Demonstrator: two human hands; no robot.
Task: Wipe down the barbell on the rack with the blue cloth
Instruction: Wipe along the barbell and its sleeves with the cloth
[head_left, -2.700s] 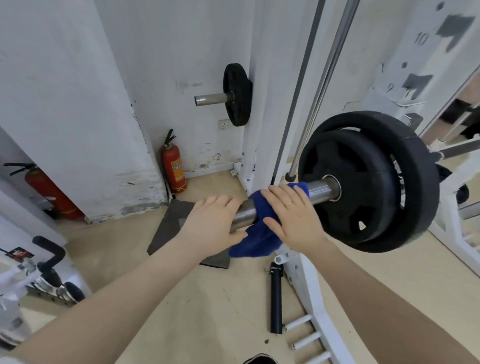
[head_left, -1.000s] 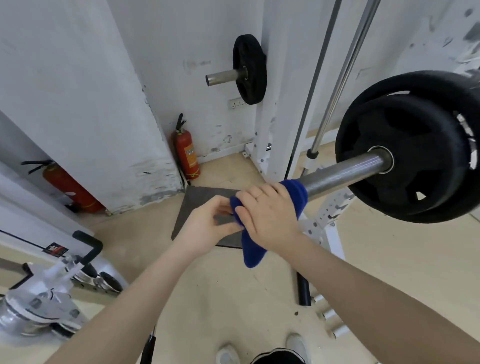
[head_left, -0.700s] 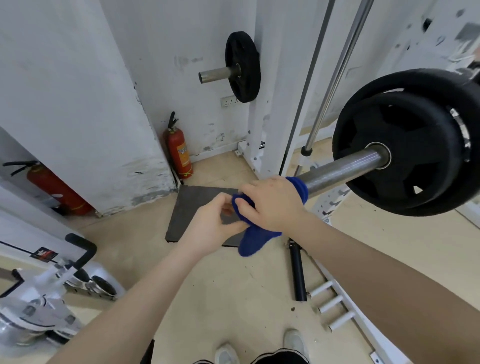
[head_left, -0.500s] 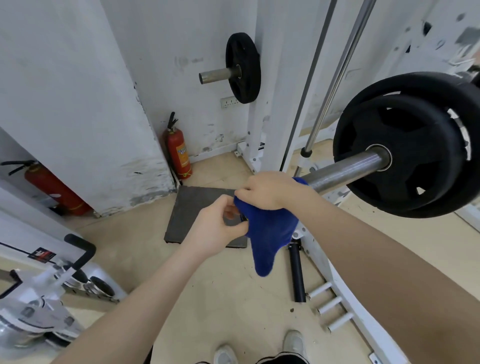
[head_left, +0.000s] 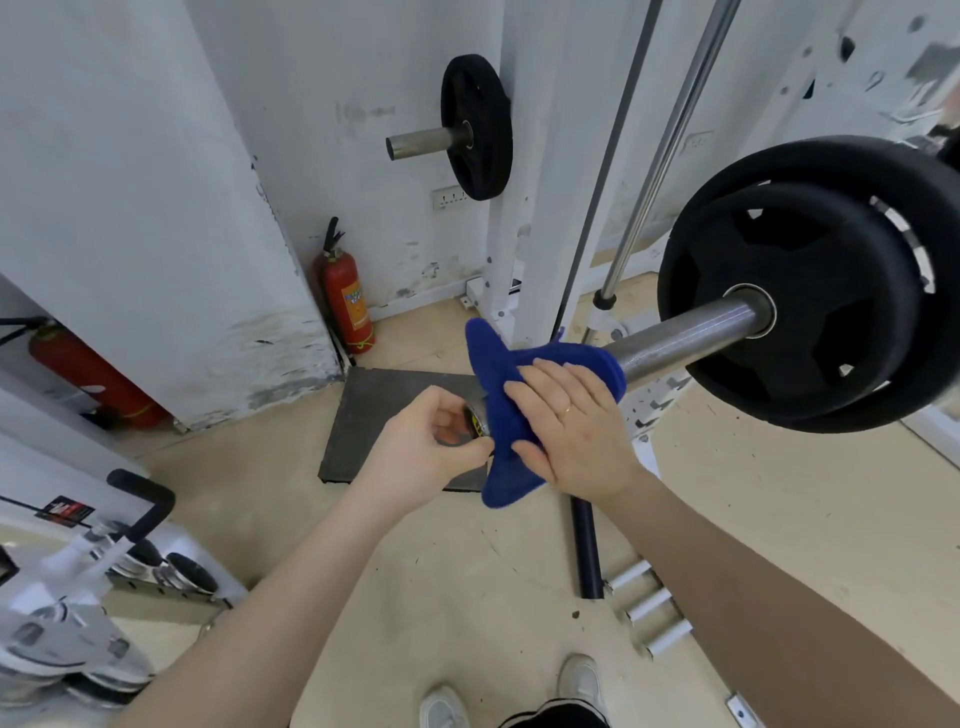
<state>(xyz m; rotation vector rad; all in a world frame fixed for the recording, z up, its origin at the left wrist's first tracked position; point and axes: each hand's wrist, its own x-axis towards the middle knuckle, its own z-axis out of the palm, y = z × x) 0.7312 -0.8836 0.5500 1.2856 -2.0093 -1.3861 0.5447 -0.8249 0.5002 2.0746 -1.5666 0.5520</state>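
Observation:
The barbell sleeve (head_left: 685, 332) juts toward me from two black plates (head_left: 810, 291) at the right. A blue cloth (head_left: 498, 374) is draped over the sleeve's near end, one corner sticking up and another hanging below. My right hand (head_left: 571, 431) lies flat on the cloth with fingers nearly straight, pressing it onto the bar. My left hand (head_left: 431, 447) is curled at the bar's tip, and its thumb and fingertips pinch the cloth's lower edge. The bar's end cap shows between the two hands.
A white rack upright (head_left: 540, 208) and a chrome guide rod (head_left: 660, 171) stand behind the bar. A small plate on a peg (head_left: 475, 127) hangs on the wall. A red extinguisher (head_left: 345, 301), a dark floor mat (head_left: 384, 415) and a black tube (head_left: 587, 551) are below. White pegs (head_left: 649, 608) stick out near my feet.
My right hand had bunched the cloth and lifted it off the bar's end. Now the cloth is spread over the end and the hand lies flat on it. The left hand stayed at the tip.

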